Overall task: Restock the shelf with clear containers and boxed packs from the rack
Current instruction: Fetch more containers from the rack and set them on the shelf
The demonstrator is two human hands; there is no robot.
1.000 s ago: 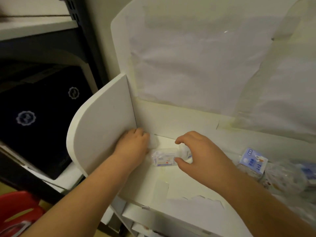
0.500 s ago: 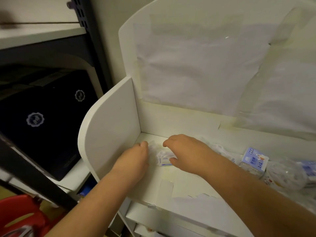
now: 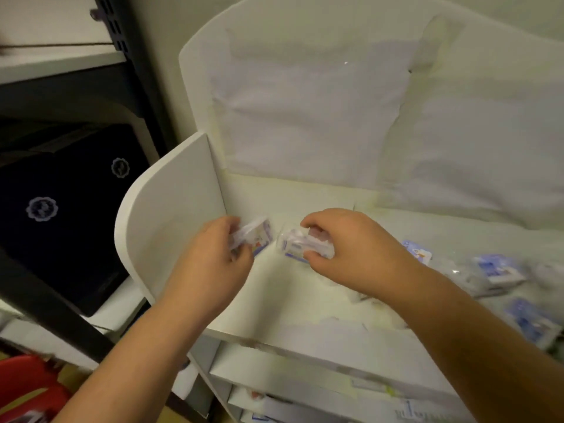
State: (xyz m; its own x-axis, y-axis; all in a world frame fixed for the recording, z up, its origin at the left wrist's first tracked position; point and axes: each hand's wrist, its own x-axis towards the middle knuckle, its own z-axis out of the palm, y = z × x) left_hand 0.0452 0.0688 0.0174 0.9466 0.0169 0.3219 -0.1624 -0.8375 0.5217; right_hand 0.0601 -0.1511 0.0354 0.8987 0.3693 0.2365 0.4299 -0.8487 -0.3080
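Observation:
On the white shelf (image 3: 293, 303) both my hands work near the left back corner. My left hand (image 3: 213, 264) grips a small clear-wrapped pack (image 3: 259, 236) with a blue and white print, close to the shelf's left side panel (image 3: 171, 227). My right hand (image 3: 345, 248) pinches a second clear-wrapped pack (image 3: 299, 244) from above, thumb in front and fingers behind. The two packs lie a little apart, just above the shelf board. Part of each pack is hidden by my fingers.
Several more blue and white packs (image 3: 494, 270) in clear wrap lie on the shelf at the right. A dark rack (image 3: 61, 303) with a black box (image 3: 61, 206) stands to the left. A red object (image 3: 27, 383) sits low at the left. Lower shelves (image 3: 305, 389) hold more boxes.
My hands were together on one cluster at the corner; now each holds its own pack and they have drawn apart. The view has shifted slightly.

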